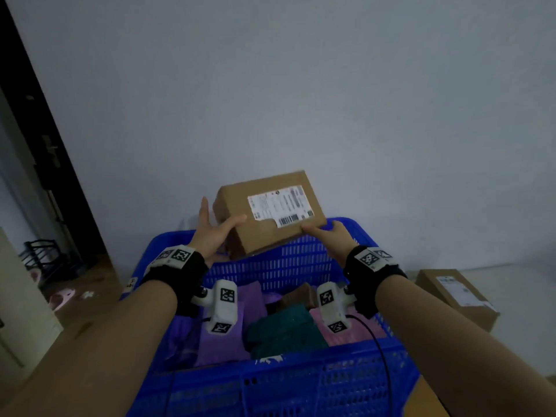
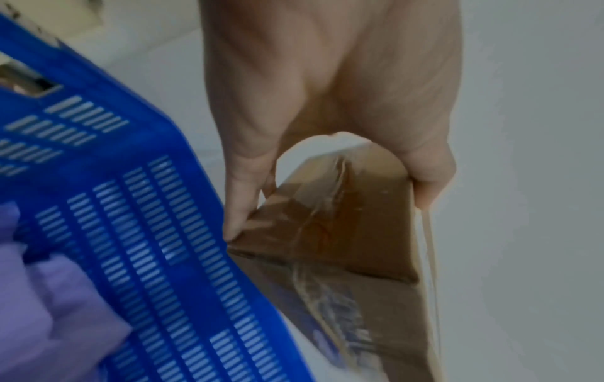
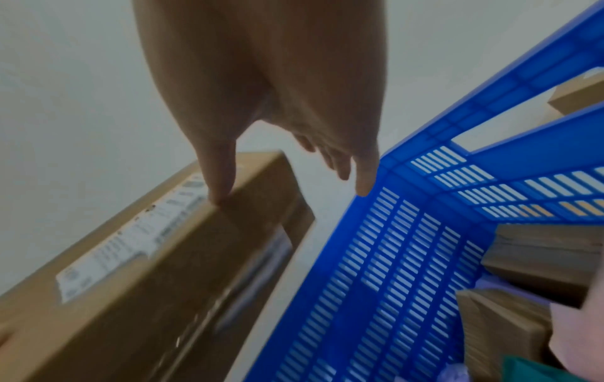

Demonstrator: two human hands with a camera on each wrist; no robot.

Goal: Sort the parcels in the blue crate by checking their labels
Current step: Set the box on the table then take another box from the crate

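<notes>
crate: big blue crate [image 1: 294, 266] with slotted walls, sitting right in front of the person, open top

inside the crate: a purple soft bag [image 1: 222, 341] on the left, a dark green bag [image 1: 282, 332] in the middle, a pink bag [image 1: 358, 329] on the right, plus a brown cardboard piece [image 1: 298, 294] poking up behind them. The right wrist view shows a couple more cardboard boxes [image 3: 542, 261] stacked against the inner wall.

held box: brown cardboard box [image 1: 270, 212] held up over the far rim of the crate, tilted a bit, white shipping label [image 1: 281, 206] with a barcode facing up toward the head camera. Print is too blurry to read.

left hand: the left hand [image 1: 215, 233] is grasping the box's left end, thumb on top near the label side, fingers spread along the end. In the left wrist view the fingers [image 2: 241, 201] pinch a taped corner.

right hand: the right hand [image 1: 328, 236] grips the near right corner of the box, thumb pressed on the top edge by the label, other fingers going under. In the right wrist view the thumb [image 3: 219, 181] sits on the box edge, and the other fingers look fairly straight, close to the crate rim.

off to the side: a second cardboard box [image 1: 454, 299] with its own label lies on the pale surface [image 1: 517, 296] right of the crate, apart from it.

background: plain grey wall [image 1: 301, 85], dark door frame on the left.
</notes>
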